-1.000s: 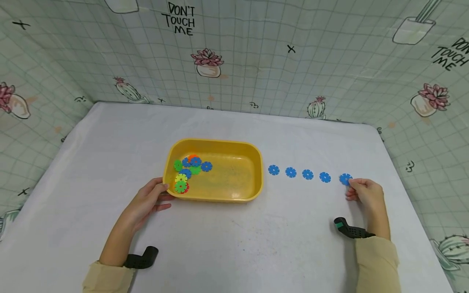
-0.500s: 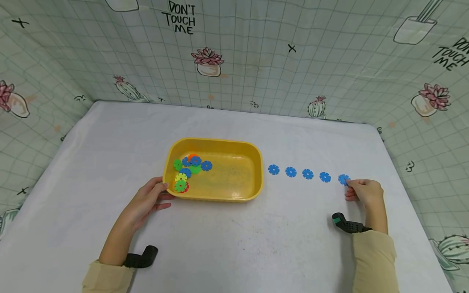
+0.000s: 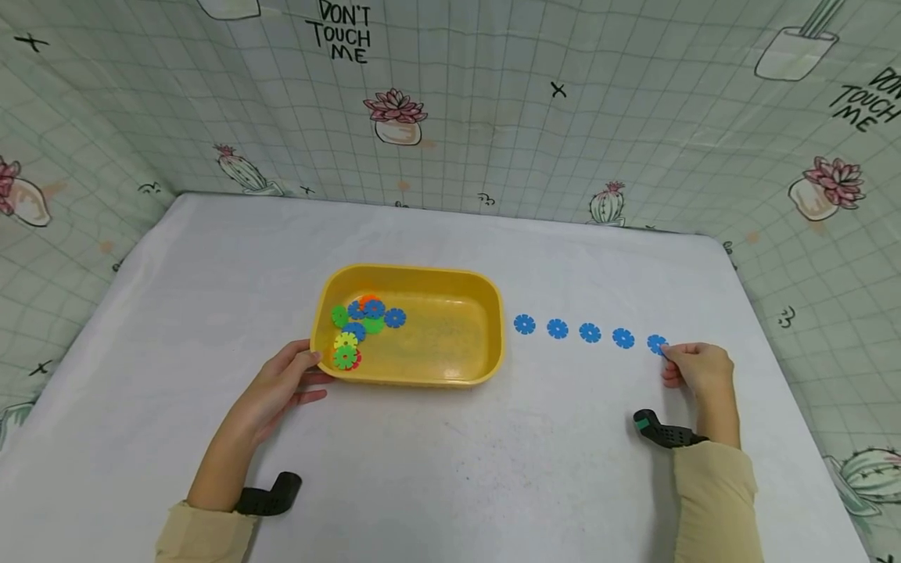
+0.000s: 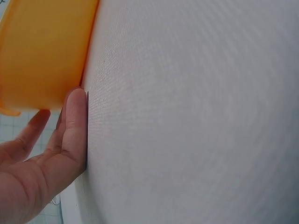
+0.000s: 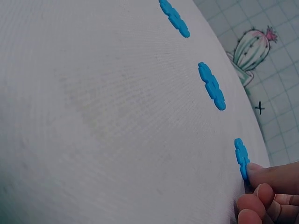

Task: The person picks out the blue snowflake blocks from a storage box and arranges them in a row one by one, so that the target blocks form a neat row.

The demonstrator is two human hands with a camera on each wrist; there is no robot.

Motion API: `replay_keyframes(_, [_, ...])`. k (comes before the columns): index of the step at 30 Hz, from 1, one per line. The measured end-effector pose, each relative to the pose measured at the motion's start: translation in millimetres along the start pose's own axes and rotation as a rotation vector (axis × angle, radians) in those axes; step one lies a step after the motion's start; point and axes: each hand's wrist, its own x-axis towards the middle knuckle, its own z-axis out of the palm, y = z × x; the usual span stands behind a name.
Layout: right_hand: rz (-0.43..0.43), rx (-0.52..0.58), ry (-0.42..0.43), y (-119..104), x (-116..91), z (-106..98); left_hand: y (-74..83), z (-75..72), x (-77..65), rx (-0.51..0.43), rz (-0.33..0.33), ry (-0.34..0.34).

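Yellow oblong plastic tray (image 3: 443,332), left hand (image 3: 283,381) touching loosely, eight o'clock; blue notched plastic disc (image 3: 655,343), three o'clock, pinched by right hand (image 3: 704,370), apparently mid-placement, needing gentle release.

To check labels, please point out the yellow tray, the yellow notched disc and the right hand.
Yellow tray (image 3: 443,332), head view: bare floor.
Yellow notched disc (image 3: 346,340), head view: its middle.
Right hand (image 3: 704,367), head view: its back.
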Motion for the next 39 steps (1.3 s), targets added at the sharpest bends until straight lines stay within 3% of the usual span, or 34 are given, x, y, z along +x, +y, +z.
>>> replay_keyframes(20, [-0.007,-0.028,-0.008,-2,2,4,-0.5,-3.3,-1.6,0.003,0.002,-0.001])
replay_keyframes(26, [-0.026,0.078,0.022,3,-4,1,0.4,-2.2,-0.7,0.003,0.006,-0.01])
replay_keyframes(30, [-0.099,0.159,0.072,15,6,4,1.1,-1.8,-1.0,0.005,0.003,-0.01])
replay_keyframes(33, [-0.201,0.182,0.104,25,21,10,1.7,-2.2,-0.9,0.001,0.0,-0.006])
replay_keyframes(36, [-0.311,0.15,0.119,26,30,23,1.6,-2.1,-0.5,-0.001,-0.002,-0.003])
replay_keyframes(39, [-0.427,0.121,0.108,17,25,40,1.0,-1.8,-0.1,-0.002,-0.002,-0.003])
